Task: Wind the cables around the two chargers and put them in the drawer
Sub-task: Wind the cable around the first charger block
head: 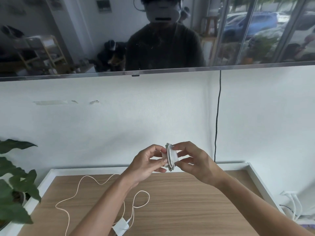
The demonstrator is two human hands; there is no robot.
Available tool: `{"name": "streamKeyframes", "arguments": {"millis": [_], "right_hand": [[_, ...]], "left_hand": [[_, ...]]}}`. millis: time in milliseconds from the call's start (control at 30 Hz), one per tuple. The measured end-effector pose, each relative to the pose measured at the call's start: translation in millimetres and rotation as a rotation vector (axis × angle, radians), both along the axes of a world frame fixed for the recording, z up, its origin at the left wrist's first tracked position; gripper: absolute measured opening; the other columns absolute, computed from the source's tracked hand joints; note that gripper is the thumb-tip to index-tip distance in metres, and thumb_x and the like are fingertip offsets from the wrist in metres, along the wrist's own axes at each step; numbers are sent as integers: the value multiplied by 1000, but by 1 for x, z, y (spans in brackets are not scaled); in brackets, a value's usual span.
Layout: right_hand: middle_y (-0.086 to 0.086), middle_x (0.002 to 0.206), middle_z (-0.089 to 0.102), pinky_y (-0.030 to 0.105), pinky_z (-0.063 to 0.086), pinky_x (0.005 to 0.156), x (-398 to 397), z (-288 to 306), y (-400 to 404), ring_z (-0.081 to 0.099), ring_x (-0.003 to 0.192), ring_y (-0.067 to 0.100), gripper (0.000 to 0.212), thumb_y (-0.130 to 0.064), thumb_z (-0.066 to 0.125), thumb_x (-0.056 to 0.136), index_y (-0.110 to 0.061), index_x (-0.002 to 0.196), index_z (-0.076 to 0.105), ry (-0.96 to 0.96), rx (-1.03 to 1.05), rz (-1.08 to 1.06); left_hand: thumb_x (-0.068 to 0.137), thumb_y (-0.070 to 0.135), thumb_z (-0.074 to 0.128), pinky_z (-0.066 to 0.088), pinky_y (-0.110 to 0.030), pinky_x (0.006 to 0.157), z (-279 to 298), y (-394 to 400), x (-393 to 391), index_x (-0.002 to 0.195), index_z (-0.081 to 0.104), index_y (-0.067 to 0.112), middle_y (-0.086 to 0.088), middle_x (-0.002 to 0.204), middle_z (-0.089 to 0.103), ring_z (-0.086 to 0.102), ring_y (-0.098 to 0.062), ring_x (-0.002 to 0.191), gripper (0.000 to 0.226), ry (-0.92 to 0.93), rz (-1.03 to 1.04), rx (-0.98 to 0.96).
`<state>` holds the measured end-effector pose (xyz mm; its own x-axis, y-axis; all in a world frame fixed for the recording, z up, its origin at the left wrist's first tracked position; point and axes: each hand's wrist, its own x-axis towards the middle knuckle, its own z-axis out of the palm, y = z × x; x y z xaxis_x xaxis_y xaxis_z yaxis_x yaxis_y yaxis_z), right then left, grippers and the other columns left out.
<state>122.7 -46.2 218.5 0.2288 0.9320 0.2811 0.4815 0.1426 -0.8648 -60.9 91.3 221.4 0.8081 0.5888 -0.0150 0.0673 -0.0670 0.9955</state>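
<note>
I hold a small white charger (pixel 170 156) up in front of the wall, with its white cable wound tightly around it. My left hand (pixel 147 165) pinches its left side between thumb and fingers. My right hand (pixel 191 160) grips its right side. A second white charger (pixel 121 227) lies on the wooden cabinet top (pixel 196 206) near the front edge, under my left forearm. Its long white cable (pixel 75 196) sprawls loose in loops across the left half of the top. No drawer is in view.
A leafy green plant (pixel 15 188) stands at the left edge of the cabinet. A large dark screen (pixel 102 40) hangs on the wall above, with a black cord (pixel 217 116) dropping behind the cabinet. White cables (pixel 293 206) lie beyond the right edge.
</note>
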Motion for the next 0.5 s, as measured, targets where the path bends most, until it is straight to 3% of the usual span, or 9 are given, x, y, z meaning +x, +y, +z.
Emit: {"name": "streamKeyframes", "arguments": {"millis": [233, 433, 500], "right_hand": [[-2, 124, 60, 30, 59, 91, 3, -18, -10, 69, 108, 21, 49, -7, 78, 87, -19, 131, 62, 13, -14, 26], [-5, 124, 60, 22, 58, 87, 1, -38, -16, 71, 103, 14, 44, -7, 78, 87, -15, 128, 64, 13, 5, -52], [-4, 124, 61, 24, 59, 87, 2, -47, -17, 71, 102, 14, 43, -7, 77, 87, -13, 127, 65, 15, 3, -77]], "left_hand": [[96, 10, 70, 59, -54, 95, -19, 4, -2, 101, 60, 7, -7, 106, 63, 71, -28, 100, 11, 63, -126, 38], [100, 6, 62, 59, -29, 83, -41, -10, 1, 102, 54, 4, -10, 107, 60, 71, -23, 94, 9, 75, -78, 58], [101, 7, 61, 62, -36, 86, -49, -15, 3, 104, 51, -2, -9, 104, 61, 72, -23, 95, 13, 82, -53, 35]]}}
